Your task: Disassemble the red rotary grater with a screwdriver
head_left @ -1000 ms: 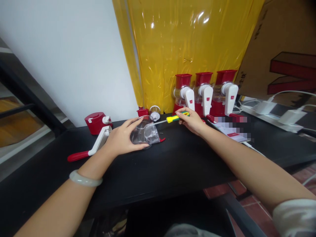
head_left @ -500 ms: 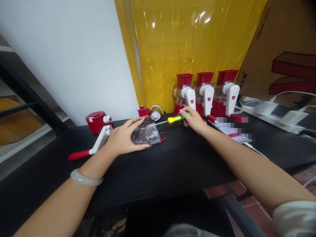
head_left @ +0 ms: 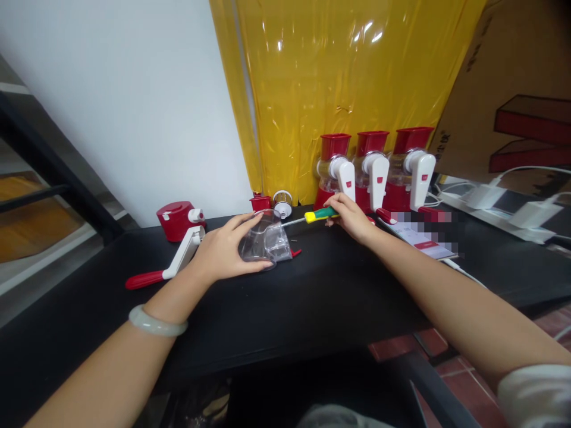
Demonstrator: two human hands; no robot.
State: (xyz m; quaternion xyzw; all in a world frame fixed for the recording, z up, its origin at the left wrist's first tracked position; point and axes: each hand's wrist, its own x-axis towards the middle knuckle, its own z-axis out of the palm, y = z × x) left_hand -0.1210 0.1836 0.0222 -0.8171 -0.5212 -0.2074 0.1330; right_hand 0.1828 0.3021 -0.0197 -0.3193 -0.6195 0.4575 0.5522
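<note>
Left fingers (head_left: 243,224) grip clear housing (head_left: 256,242), right fingers (head_left: 341,204) a screwdriver (head_left: 317,215) (its tip (head_left: 283,224) indistinct).

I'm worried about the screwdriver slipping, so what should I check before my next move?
1. Left hand around the clear part: ok.
2. Right hand on the screwdriver by its handle: ok.
3. Tip properly seated: cannot tell, too small to see.
4. Space beside the clear part free: not ok, a red piece is there.
5. Phone apart from the screwdriver: ok.
</note>
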